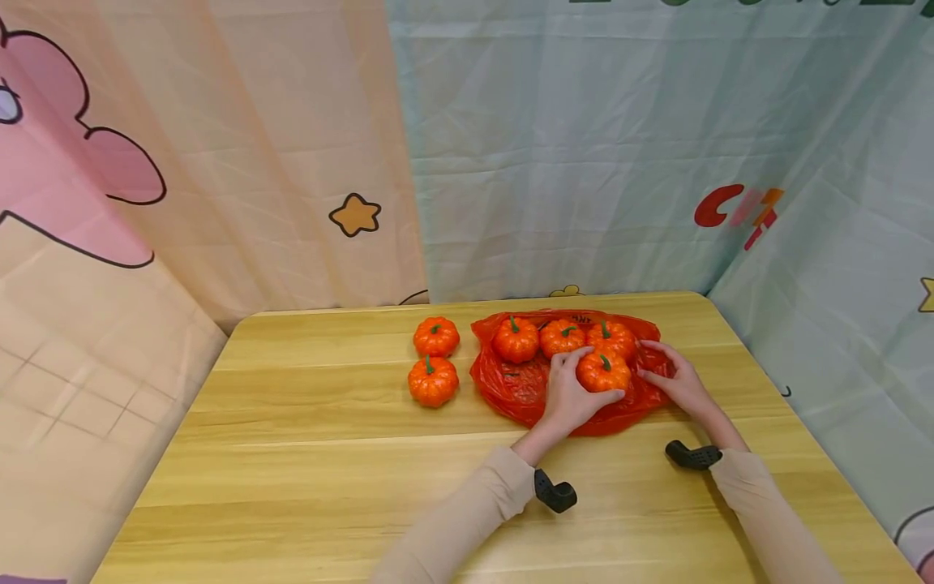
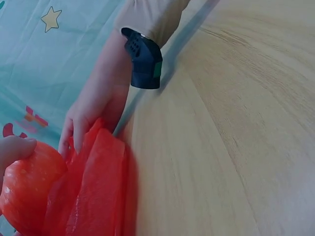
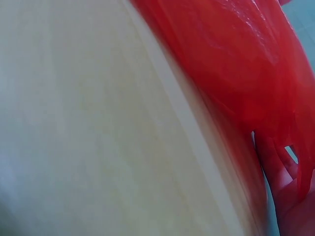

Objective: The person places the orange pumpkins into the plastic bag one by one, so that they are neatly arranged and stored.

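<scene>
My left hand (image 1: 571, 397) grips a small orange pumpkin (image 1: 604, 371) with a green stem, over the right part of an open red plastic bag (image 1: 511, 395). The left wrist view shows the thumb on this pumpkin (image 2: 32, 189), against the bag's wall. At the bag's right side, my right hand (image 1: 680, 381) holds its edge between fingers and thumb; red film (image 3: 231, 59) partly covers those fingers in the right wrist view. Three more pumpkins, the left one (image 1: 516, 341), the middle one (image 1: 560, 337) and the right one (image 1: 614, 337), sit in the bag's back part.
Left of the bag, two similar pumpkins, a rear one (image 1: 436, 337) and a front one (image 1: 433, 382), stand on the wooden table (image 1: 306, 478). Printed curtains (image 1: 584, 162) hang behind the table and along its sides. Each wrist carries a black device (image 1: 556, 491).
</scene>
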Demonstrator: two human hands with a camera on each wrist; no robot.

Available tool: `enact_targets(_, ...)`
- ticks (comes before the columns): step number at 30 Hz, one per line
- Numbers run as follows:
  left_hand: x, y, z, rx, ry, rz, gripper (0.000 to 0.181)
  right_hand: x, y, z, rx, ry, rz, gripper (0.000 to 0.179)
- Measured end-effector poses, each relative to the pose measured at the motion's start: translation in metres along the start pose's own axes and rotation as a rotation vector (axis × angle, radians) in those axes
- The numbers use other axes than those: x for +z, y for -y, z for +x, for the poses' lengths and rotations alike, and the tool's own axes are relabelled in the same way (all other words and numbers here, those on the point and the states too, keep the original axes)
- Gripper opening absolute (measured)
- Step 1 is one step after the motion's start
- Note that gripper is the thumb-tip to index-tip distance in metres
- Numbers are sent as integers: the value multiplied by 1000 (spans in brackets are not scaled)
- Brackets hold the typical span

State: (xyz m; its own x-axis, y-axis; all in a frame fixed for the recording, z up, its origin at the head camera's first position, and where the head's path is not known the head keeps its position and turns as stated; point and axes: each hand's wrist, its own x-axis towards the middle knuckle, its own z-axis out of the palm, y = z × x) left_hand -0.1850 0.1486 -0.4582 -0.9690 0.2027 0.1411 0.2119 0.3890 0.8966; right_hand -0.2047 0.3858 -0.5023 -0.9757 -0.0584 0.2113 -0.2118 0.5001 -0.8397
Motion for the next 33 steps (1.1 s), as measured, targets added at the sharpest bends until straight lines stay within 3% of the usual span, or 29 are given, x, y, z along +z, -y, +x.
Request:
enact_targets(7, 3, -1, -2, -5, 10, 20, 71, -1, 3, -2, -22, 5, -7, 51)
enact_targets(14, 9, 2, 1, -9, 32, 95, 72, 0, 3, -1, 13, 8, 15, 54)
enact_targets(25, 9, 3, -4, 107, 42, 174, 67, -2, 7, -1, 75, 18, -27, 55)
enact_targets(33, 15, 5, -1, -17, 101, 157, 77, 0, 7, -2, 39, 7, 27, 53)
